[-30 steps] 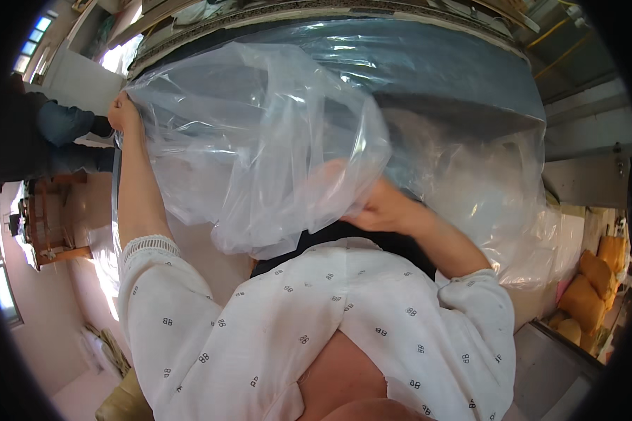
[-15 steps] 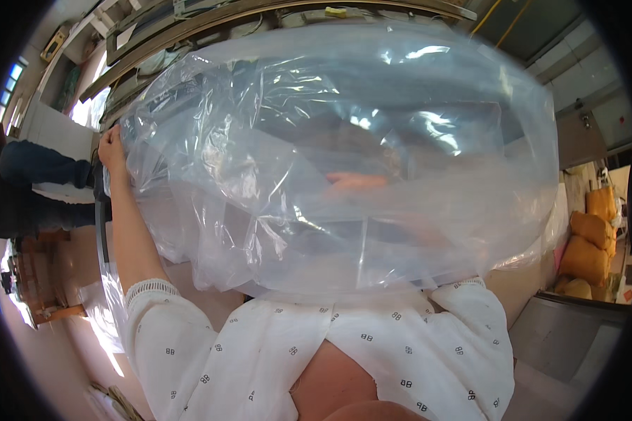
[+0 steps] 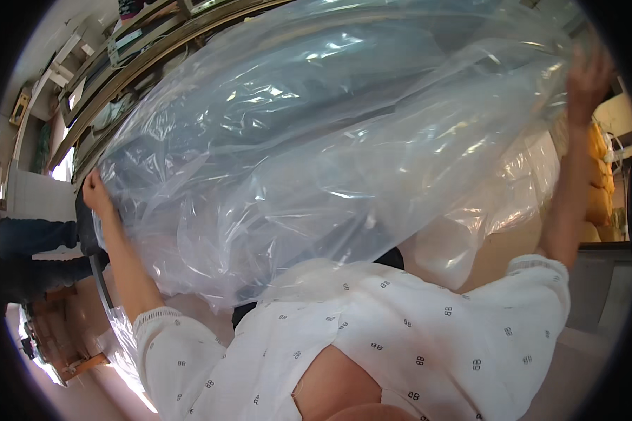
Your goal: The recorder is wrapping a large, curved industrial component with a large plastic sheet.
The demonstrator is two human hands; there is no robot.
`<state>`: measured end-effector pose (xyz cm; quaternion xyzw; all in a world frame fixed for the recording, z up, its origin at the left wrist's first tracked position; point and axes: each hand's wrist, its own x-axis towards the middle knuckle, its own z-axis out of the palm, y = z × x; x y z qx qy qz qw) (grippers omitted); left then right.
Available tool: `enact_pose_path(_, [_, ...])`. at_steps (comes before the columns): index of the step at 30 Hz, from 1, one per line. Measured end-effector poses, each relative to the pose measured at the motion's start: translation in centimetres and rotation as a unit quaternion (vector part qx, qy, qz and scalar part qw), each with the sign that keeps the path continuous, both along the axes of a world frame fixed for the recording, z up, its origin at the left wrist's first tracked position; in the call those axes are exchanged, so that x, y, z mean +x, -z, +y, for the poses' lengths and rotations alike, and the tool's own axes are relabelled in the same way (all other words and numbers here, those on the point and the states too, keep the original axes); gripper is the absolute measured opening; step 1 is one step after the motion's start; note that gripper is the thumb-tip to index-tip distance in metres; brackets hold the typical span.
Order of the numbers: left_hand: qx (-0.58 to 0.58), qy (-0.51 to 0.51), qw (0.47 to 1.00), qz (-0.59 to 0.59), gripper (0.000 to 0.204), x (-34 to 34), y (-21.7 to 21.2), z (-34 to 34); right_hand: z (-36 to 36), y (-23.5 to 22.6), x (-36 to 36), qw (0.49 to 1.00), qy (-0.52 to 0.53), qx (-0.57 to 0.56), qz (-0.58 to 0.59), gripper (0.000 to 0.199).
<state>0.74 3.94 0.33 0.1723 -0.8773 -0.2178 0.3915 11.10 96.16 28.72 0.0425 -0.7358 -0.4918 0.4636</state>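
Note:
A large, clear plastic sheet or bag spreads across most of the view in front of me, wrinkled and shiny; which of the two it is, I cannot tell. Its left edge is pinched in my closed left hand, arm stretched out to the left. Far out to the right, my right hand is at the plastic's right edge, where folds run toward it. Motion smears its fingers, so its grip is unclear. The plastic's near edge lies against the front of my white patterned top. A dark surface shows dimly through the film.
Beyond the plastic runs a long frame with wooden rails. At the left, another person's legs in blue jeans are close to my left hand. A wooden stool is at lower left. Orange-yellow sacks are stacked at the right.
My right hand, earlier behind or under the film near the middle, has swung out to the far right. The plastic is now spread wider and slants up to the right. My left hand keeps its pinch.

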Motion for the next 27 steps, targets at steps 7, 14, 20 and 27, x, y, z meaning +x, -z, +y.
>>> enact_pose_path(7, [-0.118, -0.064, 0.985, -0.112, 0.036, 5.6, -1.2, -12.8, -8.4, 28.9, -0.1, 0.734, 0.038, -0.538, -0.413, 0.055])
enact_pose_path(14, [-0.102, -0.11, 0.985, -0.083, 0.037, 6.8, 0.7, -10.2, -15.5, 22.1, -5.8, 0.546, -0.233, -0.765, -0.251, 0.028])
enact_pose_path(20, [-0.116, -0.111, 0.983, -0.091, 0.036, 7.1, -0.4, -9.0, -15.5, 20.2, -14.9, 0.878, -0.252, -0.374, -0.158, 0.045])
enact_pose_path(27, [-0.113, -0.125, 0.98, -0.108, 0.036, 7.0, 0.0, -8.8, -16.2, 17.3, -20.4, 0.467, -0.053, -0.657, -0.59, 0.053])
